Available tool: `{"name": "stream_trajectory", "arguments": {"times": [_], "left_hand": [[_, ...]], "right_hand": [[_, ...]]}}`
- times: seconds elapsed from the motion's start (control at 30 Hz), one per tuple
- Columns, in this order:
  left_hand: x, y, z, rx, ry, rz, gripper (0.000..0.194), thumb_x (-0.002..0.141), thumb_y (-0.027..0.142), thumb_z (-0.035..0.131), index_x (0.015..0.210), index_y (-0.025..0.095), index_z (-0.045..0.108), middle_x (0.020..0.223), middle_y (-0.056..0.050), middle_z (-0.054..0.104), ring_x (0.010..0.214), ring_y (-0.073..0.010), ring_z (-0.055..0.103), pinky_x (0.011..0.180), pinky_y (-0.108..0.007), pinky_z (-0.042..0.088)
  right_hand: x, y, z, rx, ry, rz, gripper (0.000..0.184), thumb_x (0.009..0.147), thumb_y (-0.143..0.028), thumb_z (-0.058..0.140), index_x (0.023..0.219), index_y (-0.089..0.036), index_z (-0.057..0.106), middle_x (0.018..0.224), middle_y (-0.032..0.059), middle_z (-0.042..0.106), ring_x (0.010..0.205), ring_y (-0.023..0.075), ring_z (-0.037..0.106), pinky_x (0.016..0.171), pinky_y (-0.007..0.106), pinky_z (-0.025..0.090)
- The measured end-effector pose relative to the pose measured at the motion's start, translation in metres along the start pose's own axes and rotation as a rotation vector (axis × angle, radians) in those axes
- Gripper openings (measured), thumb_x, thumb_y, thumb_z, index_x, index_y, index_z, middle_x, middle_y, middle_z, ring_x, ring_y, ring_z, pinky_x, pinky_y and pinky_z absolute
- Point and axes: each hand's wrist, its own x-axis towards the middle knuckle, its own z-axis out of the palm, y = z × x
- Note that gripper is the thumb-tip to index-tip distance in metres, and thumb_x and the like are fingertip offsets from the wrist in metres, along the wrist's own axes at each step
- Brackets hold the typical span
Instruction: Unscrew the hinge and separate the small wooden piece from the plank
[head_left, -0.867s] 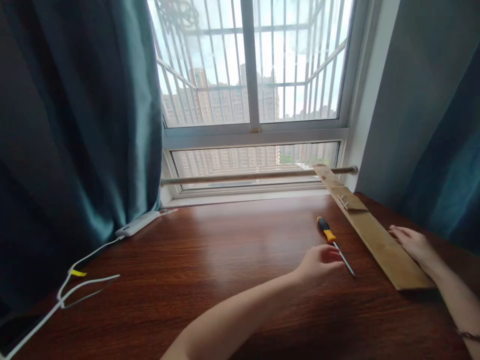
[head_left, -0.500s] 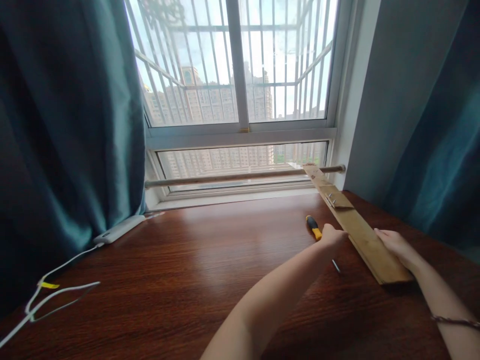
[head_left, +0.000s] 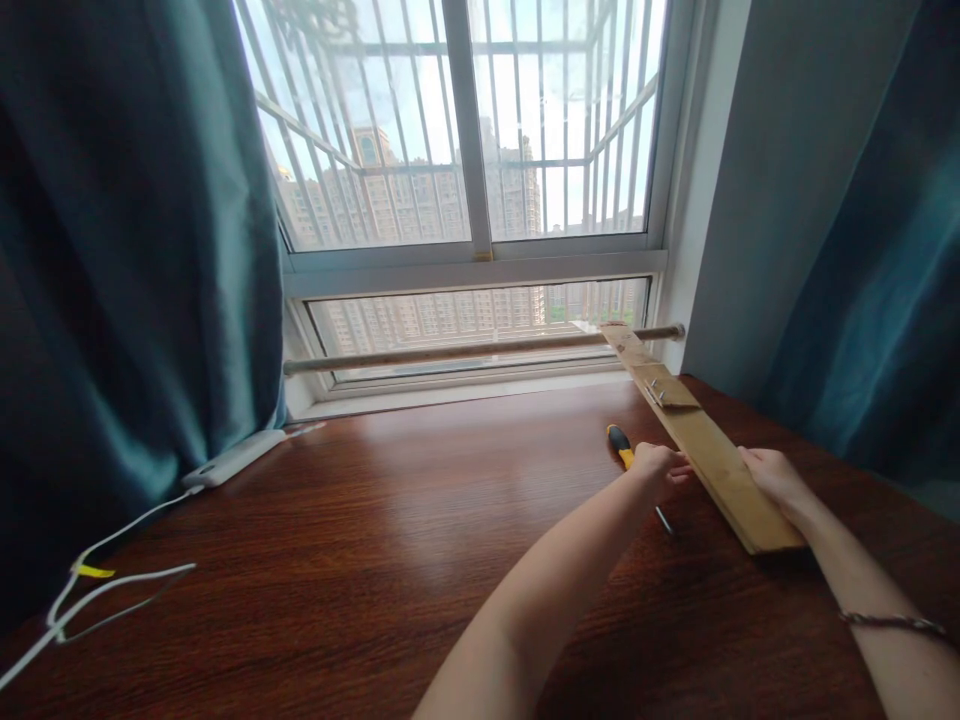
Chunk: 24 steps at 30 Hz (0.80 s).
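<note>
A long, flat wooden board slants across the right side of the table, its far end reaching the rail by the window. My right hand grips the board's right edge, fingers partly hidden. Beside the left edge is my left hand, its fingers loosely apart and stretched toward the wood; whether they touch it is hard to see. Several screws lie on a small wooden piece on top of the board. A black and yellow screwdriver rests on the table, partly covered by my left hand and wrist; its metal shaft shows beyond.
The brown wood-grain table spans the foreground. A white power strip with a white cable lies at left, near a dark blue curtain. A horizontal rail runs before the window, above the table's back edge.
My left hand's fingers have loosened and now show beside the board's edge. The whole view has shifted slightly; the right hand keeps its place on the board.
</note>
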Motion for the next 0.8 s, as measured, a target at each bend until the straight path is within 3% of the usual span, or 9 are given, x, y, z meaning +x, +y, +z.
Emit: {"name": "stream_trajectory", "arguments": {"times": [0.17,0.37,0.57,0.8], "left_hand": [[-0.005,0.005,-0.007,-0.06,-0.005,-0.02,0.019,0.061,0.006,0.069,0.073,0.011,0.054,0.071,-0.006,0.06,0.061,-0.0145,0.059,0.064,-0.029,0.045],[-0.039,0.016,-0.037,-0.07,-0.033,0.119,0.04,0.044,0.01,0.083,0.08,0.011,0.065,0.075,-0.006,0.065,0.058,-0.0102,0.057,0.057,-0.023,0.043],[-0.103,0.031,-0.104,-0.02,0.016,0.193,0.041,0.042,0.017,0.083,0.082,0.01,0.072,0.079,-0.008,0.067,0.062,-0.0099,0.056,0.062,-0.024,0.042],[-0.181,0.053,-0.19,0.073,0.037,0.261,0.048,0.048,0.021,0.082,0.093,0.011,0.071,0.079,-0.007,0.067,0.072,-0.0136,0.059,0.071,-0.026,0.043]], "right_hand": [[-0.008,-0.015,-0.001,0.071,0.022,-0.055,0.032,0.072,-0.036,0.05,0.055,-0.012,0.063,0.052,0.0053,0.058,0.055,0.0175,0.052,0.053,0.025,0.036],[-0.05,-0.057,0.01,0.223,-0.045,0.019,0.034,0.07,-0.041,0.053,0.062,-0.011,0.066,0.055,0.0057,0.061,0.053,0.018,0.055,0.049,0.025,0.037],[-0.113,-0.095,0.062,0.421,-0.291,-0.008,0.038,0.07,-0.047,0.052,0.072,-0.011,0.065,0.065,0.0066,0.065,0.057,0.0186,0.058,0.051,0.026,0.041],[-0.184,-0.147,0.13,0.44,-0.299,-0.161,0.034,0.073,-0.048,0.046,0.073,-0.016,0.06,0.078,0.0075,0.067,0.074,0.0212,0.06,0.065,0.027,0.045]]}}
